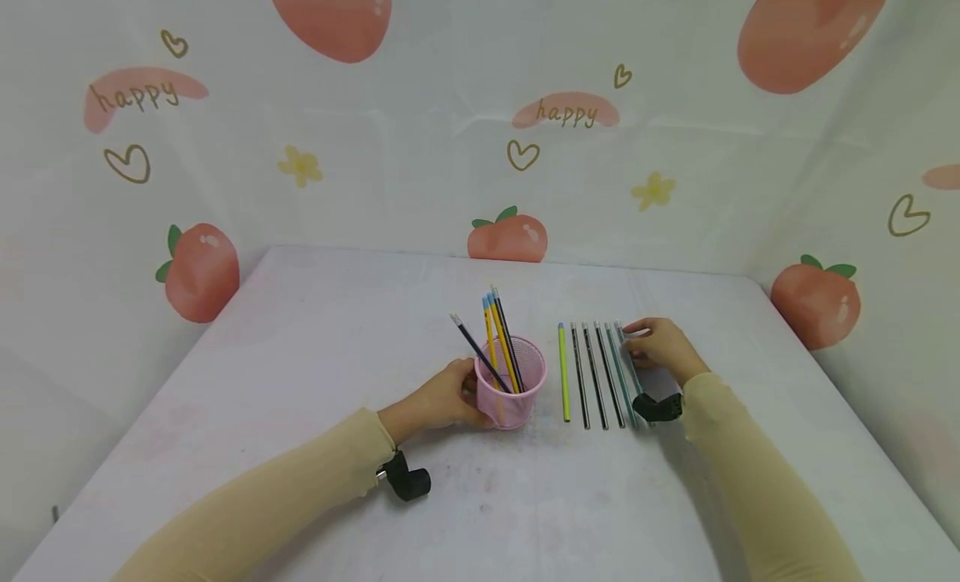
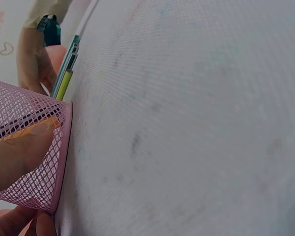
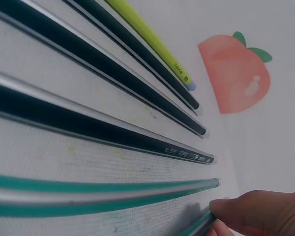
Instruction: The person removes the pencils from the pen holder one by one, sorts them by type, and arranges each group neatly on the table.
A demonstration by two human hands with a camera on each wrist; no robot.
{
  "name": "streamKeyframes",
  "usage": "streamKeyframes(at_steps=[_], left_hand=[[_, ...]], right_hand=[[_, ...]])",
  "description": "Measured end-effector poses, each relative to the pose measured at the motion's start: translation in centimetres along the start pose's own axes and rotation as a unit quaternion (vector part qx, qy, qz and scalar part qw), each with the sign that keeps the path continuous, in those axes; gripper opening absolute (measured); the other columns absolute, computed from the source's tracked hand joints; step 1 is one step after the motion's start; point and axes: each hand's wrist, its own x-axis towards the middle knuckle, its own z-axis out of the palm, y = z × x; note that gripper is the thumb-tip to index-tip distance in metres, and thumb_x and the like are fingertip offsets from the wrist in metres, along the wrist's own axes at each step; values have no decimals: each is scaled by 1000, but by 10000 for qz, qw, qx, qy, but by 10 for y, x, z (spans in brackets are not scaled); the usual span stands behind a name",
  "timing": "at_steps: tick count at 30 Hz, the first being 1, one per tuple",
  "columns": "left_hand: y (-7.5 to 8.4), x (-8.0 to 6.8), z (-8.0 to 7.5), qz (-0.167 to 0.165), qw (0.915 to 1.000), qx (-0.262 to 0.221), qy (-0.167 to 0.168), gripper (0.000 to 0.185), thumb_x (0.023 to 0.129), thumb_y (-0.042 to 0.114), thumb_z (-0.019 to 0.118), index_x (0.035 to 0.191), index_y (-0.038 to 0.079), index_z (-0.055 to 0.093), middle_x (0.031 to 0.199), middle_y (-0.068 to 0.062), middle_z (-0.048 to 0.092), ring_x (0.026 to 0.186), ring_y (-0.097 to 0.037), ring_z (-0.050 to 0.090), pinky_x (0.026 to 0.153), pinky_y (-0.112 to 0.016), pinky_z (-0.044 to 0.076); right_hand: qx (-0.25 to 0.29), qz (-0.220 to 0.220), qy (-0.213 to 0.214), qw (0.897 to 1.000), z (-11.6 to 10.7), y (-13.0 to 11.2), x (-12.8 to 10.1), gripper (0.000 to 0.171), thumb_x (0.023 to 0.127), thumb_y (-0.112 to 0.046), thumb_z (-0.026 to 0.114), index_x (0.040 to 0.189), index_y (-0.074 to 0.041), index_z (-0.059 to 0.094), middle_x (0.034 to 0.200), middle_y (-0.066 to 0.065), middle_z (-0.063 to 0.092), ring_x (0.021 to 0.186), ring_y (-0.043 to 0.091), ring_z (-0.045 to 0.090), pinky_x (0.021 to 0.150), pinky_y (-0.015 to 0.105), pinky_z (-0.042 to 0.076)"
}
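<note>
I see left hand (image 1: pixel 438 400) gripping pink mesh cup (image 1: pixel 512 413), standing near middle of table (image 1: pixel 360 323), probably steadying it against leaning pencils (image 1: pixel 503 340) inside. Right hand (image 1: pixel 663 348) pinches teal pencil (image 3: pixel 199 226) by end toward table's far edge. Row pencils (image 1: pixel 596 375) lie parallel, toward right edge (gaps between, presumably for picking singly).

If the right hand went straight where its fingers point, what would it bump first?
Past the pinched pencil, the right hand would probably meet the neighbouring green-striped pencil first, though the gap is hard to judge.
</note>
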Motion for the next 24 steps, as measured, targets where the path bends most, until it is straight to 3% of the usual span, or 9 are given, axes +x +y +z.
streamKeyframes(at_steps=[11,24], left_hand=[[-3,2,-2,62,10000,-26,-27,64,69,0,82,124,-6,50,107,-15,62,93,-16,59,84,-28,54],[4,5,-5,12,10000,-47,-32,64,69,1,82,124,-6,51,106,-14,62,93,-16,59,86,-33,54]], right_hand=[[-185,169,106,9996,5,-3,3,43,93,-7,60,131,10,48,123,28,57,77,9,59,72,24,57],[-206,224,9,9995,-1,-4,8,44,94,-10,59,132,9,48,122,27,56,79,10,58,73,23,56]])
